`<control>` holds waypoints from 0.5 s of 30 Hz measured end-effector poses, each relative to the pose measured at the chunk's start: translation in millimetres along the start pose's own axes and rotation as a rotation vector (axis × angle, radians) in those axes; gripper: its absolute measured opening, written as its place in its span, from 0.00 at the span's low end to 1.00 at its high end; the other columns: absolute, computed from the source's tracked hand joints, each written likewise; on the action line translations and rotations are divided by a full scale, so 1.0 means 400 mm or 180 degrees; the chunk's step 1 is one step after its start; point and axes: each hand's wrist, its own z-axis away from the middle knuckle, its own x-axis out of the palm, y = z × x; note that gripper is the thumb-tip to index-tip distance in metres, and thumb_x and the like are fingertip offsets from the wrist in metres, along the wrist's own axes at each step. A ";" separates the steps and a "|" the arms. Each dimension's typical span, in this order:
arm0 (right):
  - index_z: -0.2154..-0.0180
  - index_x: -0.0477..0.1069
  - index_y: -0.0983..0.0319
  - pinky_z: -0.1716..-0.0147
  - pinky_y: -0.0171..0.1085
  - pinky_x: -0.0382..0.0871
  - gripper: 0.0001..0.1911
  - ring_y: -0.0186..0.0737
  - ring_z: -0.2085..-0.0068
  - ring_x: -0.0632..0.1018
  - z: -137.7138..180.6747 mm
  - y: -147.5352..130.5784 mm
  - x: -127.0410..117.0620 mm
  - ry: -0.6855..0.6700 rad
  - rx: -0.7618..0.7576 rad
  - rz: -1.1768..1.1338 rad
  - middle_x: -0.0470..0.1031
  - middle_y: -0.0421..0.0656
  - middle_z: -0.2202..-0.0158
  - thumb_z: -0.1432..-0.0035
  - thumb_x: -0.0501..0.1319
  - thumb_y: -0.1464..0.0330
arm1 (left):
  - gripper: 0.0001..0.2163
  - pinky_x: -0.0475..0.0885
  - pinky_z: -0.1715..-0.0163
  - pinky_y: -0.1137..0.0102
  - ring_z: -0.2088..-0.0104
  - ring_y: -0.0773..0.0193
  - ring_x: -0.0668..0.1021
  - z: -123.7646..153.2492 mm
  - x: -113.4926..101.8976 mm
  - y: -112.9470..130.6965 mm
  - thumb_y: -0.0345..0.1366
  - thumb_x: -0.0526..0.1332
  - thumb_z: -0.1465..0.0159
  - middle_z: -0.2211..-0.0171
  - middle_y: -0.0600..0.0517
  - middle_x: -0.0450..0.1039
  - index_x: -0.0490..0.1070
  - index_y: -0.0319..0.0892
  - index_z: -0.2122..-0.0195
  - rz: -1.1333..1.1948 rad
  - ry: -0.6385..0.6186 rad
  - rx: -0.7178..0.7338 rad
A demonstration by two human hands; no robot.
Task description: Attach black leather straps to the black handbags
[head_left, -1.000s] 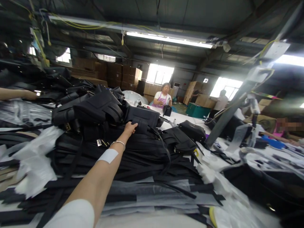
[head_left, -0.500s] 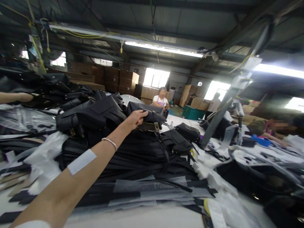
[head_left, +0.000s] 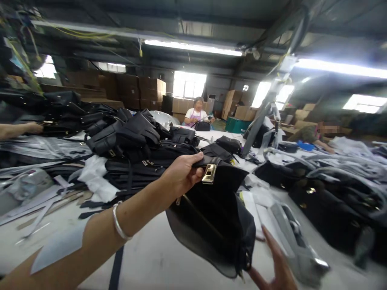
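A black handbag [head_left: 208, 225] hangs above the white table, its flap edge pinched in my left hand [head_left: 183, 173] with the thumb on top. A gold rectangular clasp [head_left: 209, 174] shows just beside those fingers. The bag is tilted, and its lower right corner carries small metal fittings. At the lower right edge of the view, my right hand [head_left: 275, 270] is partly cut off, with thumb and finger spread around the side of that corner. I cannot tell whether its thumb touches the bag.
Black bags [head_left: 123, 137] are heaped on the left and middle of the table [head_left: 145, 249]. More black bags [head_left: 326, 217] lie at right. A grey tape dispenser [head_left: 293, 237] stands near my right hand. Co-workers [head_left: 198, 112] sit across and at right; another person's forearm [head_left: 21, 129] reaches in at left.
My left hand has lifted the bag off the heap and brought it closer, over the table. My right hand has come into view at the lower right. The view has shifted.
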 end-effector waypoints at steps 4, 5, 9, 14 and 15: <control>0.32 0.43 0.56 0.38 0.57 0.56 0.34 0.54 0.35 0.60 0.016 -0.074 -0.030 -0.0350 0.0036 -0.0540 0.54 0.48 0.33 0.36 0.52 0.70 | 0.13 0.62 0.90 0.83 0.88 0.77 0.69 0.093 0.027 -0.097 0.28 0.51 0.30 0.79 0.52 0.73 0.68 0.34 0.71 0.0411 0.0321 -0.0554; 0.32 0.43 0.56 0.38 0.55 0.57 0.34 0.52 0.35 0.61 0.028 -0.082 -0.030 -0.0457 0.0160 -0.0705 0.55 0.49 0.34 0.36 0.52 0.70 | 0.12 0.64 0.89 0.83 0.86 0.77 0.71 0.098 0.031 -0.115 0.28 0.50 0.30 0.77 0.50 0.74 0.68 0.33 0.69 0.0460 0.0383 -0.0550; 0.33 0.48 0.57 0.38 0.53 0.57 0.35 0.51 0.36 0.63 0.090 -0.068 -0.009 -0.0704 0.0793 -0.1283 0.61 0.50 0.36 0.40 0.55 0.70 | 0.12 0.74 0.76 0.80 0.74 0.73 0.80 0.066 0.024 -0.205 0.30 0.47 0.29 0.63 0.46 0.77 0.68 0.35 0.62 0.0141 0.0436 -0.0523; 0.38 0.58 0.57 0.40 0.54 0.62 0.29 0.50 0.38 0.65 0.127 -0.043 -0.025 -0.0931 0.1427 -0.1768 0.64 0.49 0.38 0.41 0.55 0.71 | 0.07 0.75 0.63 0.66 0.62 0.59 0.81 0.032 -0.009 -0.348 0.31 0.53 0.32 0.52 0.36 0.73 0.66 0.35 0.56 -0.0552 0.0254 -0.0839; 0.38 0.58 0.56 0.43 0.53 0.66 0.28 0.50 0.38 0.66 0.128 -0.050 -0.038 -0.0959 0.1580 -0.1959 0.64 0.49 0.38 0.40 0.54 0.70 | 0.09 0.75 0.61 0.64 0.60 0.57 0.80 0.037 -0.013 -0.369 0.31 0.56 0.34 0.51 0.36 0.73 0.66 0.36 0.54 -0.0682 0.0182 -0.0841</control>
